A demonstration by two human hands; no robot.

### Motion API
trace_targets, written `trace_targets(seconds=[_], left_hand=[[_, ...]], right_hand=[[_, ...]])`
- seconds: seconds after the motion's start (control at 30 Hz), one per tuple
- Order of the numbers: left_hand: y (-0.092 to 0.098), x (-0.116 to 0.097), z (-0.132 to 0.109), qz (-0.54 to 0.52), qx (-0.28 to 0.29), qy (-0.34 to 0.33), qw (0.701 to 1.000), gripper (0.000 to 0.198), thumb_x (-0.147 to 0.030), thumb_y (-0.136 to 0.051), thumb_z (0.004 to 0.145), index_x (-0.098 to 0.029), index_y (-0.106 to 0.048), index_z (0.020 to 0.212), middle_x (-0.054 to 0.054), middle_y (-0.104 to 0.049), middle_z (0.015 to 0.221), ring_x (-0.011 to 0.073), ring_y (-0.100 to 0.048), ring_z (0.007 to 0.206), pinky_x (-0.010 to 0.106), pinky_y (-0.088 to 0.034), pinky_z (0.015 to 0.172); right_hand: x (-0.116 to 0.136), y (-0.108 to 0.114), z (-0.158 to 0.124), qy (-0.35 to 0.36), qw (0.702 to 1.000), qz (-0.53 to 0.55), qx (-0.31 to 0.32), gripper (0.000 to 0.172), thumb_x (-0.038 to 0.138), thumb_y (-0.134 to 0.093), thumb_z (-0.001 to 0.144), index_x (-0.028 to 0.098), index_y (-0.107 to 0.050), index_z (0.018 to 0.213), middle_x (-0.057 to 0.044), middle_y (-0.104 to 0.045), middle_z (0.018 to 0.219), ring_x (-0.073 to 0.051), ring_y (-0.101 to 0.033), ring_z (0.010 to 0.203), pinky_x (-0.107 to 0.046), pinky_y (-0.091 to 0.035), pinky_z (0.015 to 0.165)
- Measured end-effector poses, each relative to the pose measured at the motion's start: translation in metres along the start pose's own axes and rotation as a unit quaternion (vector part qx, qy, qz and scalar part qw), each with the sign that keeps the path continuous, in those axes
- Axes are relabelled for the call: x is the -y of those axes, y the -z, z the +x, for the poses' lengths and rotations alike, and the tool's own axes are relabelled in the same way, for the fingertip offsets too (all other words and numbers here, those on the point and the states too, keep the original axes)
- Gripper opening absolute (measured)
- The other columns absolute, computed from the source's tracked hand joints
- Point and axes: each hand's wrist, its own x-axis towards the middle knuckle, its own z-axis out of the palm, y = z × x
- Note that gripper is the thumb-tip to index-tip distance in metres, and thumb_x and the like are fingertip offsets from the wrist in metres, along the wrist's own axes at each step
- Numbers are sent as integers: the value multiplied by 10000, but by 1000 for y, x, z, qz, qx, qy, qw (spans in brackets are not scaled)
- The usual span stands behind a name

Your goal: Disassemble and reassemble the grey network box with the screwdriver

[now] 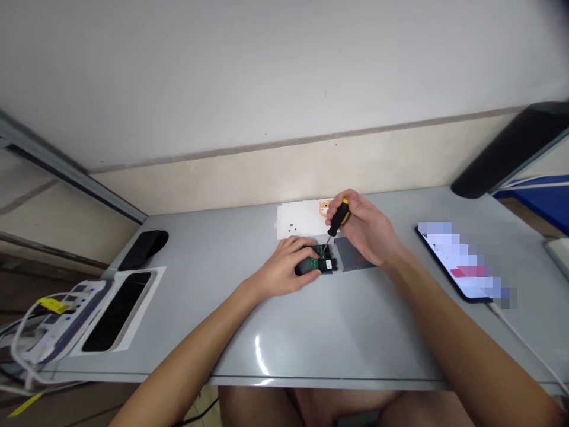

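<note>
My left hand (282, 268) grips a small black device with a green circuit board (329, 264), which lies on the grey desk and looks like an opened computer mouse. Fingers and thumb press on both its sides and cover part of it. In my right hand (368, 230) is a black and yellow screwdriver (339, 218), its fingers closed round the handle. The shaft slants down and the tip meets the device near the circuit board; the exact contact point is too small to see. Just right of the device lies a dark grey flat piece (351, 255), partly behind my right wrist.
Behind the device is a white sheet (304, 220) with several tiny black parts. A lit phone (453, 261) with a charging cable lies right. At left are a dark phone (118, 311) and a power strip (73, 320) with cables. A black cylinder (507, 151) stands back right.
</note>
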Motion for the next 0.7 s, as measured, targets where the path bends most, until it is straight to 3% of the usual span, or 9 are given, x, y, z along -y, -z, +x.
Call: trace_targets(seconds=[0.2, 0.3, 0.43, 0.53, 0.7], left_hand=[[1, -1, 0, -3, -9, -15, 1000, 122, -320, -666, 1002, -242, -680, 1095, 72, -674, 1317, 260, -605, 1230, 437, -447, 1084], [1, 0, 0, -3, -8, -21, 1000, 127, -316, -666, 1001, -243, -680, 1104, 75, -673, 1314, 264, -604, 1235, 445, -443, 1086], [1, 0, 0, -4, -4, -22, 1000, 127, -308, -659, 1000, -243, -676, 1107, 79, -664, 1335, 268, -602, 1244, 451, -445, 1092], [1, 0, -1, -12, -5, -15, 1000, 120, -306, -667, 994, -247, -673, 1098, 78, -658, 1349, 269, -601, 1255, 455, -440, 1101], [2, -1, 0, -13, -1, -13, 1000, 122, -299, -679, 984, -247, -678, 1094, 73, -674, 1330, 267, -611, 1236, 462, -440, 1105]], right_hand=[[-7, -5, -2, 28, 999, 38, -9, 390, 594, -621, 970, 249, -624, 788, -3, -446, 723, -177, -466, 697, -344, -470, 731], [-8, -6, -3, 22, 999, 36, -11, 364, 549, -710, 920, 251, -574, 761, 14, -384, 693, -169, -405, 665, -331, -438, 687], [-7, -2, -2, 28, 999, 42, -2, 365, 421, -829, 825, 251, -518, 740, 8, -481, 740, -167, -450, 722, -313, -439, 706], [-6, 0, -1, 31, 999, 24, 19, 312, 441, -798, 859, 244, -571, 777, -20, -566, 860, -173, -516, 803, -321, -462, 749], [-6, -1, -2, -4, 999, 33, 35, 315, 533, -723, 920, 242, -621, 859, -5, -509, 815, -157, -494, 710, -319, -454, 691]])
